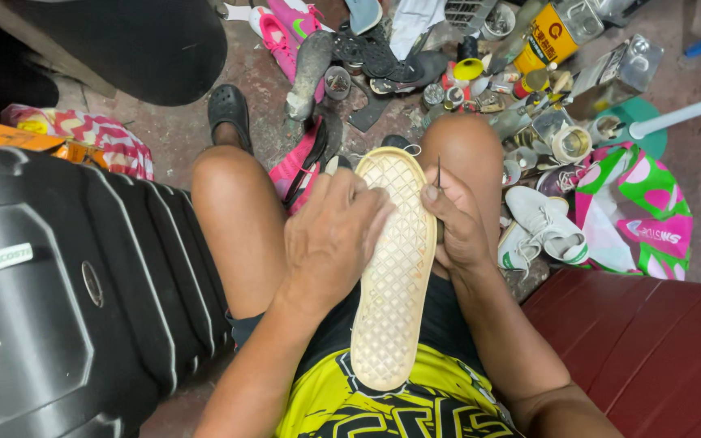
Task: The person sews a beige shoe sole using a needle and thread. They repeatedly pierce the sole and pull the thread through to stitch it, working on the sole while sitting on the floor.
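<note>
A black suitcase (66, 300), white sneakers (544, 227), and pink shoes (285, 32) lie around.

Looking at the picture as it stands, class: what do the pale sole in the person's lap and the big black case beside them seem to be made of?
The sole: probably rubber or foam, cream, matte, moulded in a diamond grid tread. The left hand steadies it; the right hand holds a thin needle-like tool, likely metal. The black case: apparently hard moulded plastic, with ribbed ridges and a slight sheen.
</note>
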`<state>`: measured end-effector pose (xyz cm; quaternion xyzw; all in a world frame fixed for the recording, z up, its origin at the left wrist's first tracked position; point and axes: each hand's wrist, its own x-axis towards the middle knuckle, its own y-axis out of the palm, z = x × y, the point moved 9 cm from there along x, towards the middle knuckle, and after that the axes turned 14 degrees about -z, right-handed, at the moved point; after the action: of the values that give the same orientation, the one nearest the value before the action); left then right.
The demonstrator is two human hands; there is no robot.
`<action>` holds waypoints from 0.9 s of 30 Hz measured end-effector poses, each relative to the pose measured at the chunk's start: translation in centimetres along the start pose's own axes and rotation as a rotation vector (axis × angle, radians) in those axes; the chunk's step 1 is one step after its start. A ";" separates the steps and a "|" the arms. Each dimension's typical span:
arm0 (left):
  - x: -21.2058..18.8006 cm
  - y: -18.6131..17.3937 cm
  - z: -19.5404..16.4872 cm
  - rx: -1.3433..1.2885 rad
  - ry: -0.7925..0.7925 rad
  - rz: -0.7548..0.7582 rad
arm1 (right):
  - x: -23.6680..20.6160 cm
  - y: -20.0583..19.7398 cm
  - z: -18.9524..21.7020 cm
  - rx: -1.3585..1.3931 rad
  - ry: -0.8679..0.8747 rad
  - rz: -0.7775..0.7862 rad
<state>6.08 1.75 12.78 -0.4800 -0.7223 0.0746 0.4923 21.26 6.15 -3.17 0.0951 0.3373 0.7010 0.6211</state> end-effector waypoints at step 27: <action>-5.1 4.3 12.0 -0.669 -0.790 -0.174 | 1.3 -5.0 1.3 -0.177 -0.063 -0.134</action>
<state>-0.32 4.52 0.99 -0.4845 -0.8744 -0.0259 0.0063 25.77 7.85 -5.53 0.0390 0.2599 0.6817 0.6828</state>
